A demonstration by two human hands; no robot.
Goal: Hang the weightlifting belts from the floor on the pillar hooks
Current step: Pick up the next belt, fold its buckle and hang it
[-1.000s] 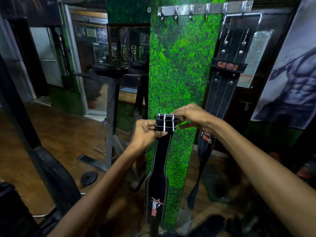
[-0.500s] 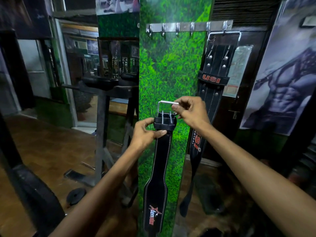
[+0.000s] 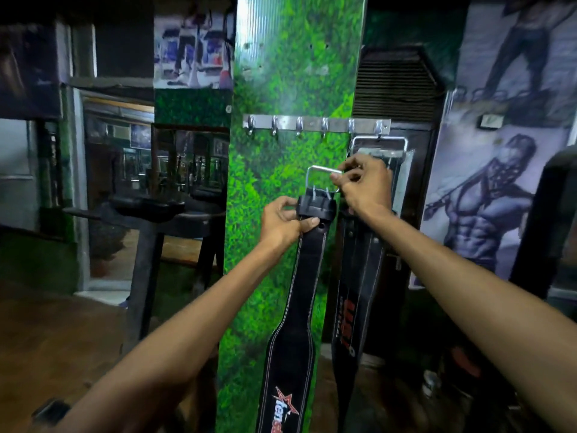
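I hold a black weightlifting belt (image 3: pixel 299 310) with a red star logo upright in front of the green pillar (image 3: pixel 281 73). My left hand (image 3: pixel 282 221) grips it just under the buckle. My right hand (image 3: pixel 363 185) pinches the raised metal buckle frame (image 3: pixel 318 170). The buckle is well below the steel hook rail (image 3: pixel 315 124), whose left hooks are bare. A second black belt (image 3: pixel 352 295) with red lettering hangs by its buckle from the rightmost hook, partly behind my right hand.
A dark bench machine (image 3: pixel 150 214) stands left of the pillar on the wooden floor (image 3: pixel 56 332). A mirror (image 3: pixel 187 164) sits behind it. A dark door with a vent (image 3: pixel 393 82) and a muscle poster (image 3: pixel 487 207) are on the right.
Both hands have lifted the belt higher toward the hook rail, and my right hand has swung the buckle frame up from flat against the belt end. My view has tilted upward.
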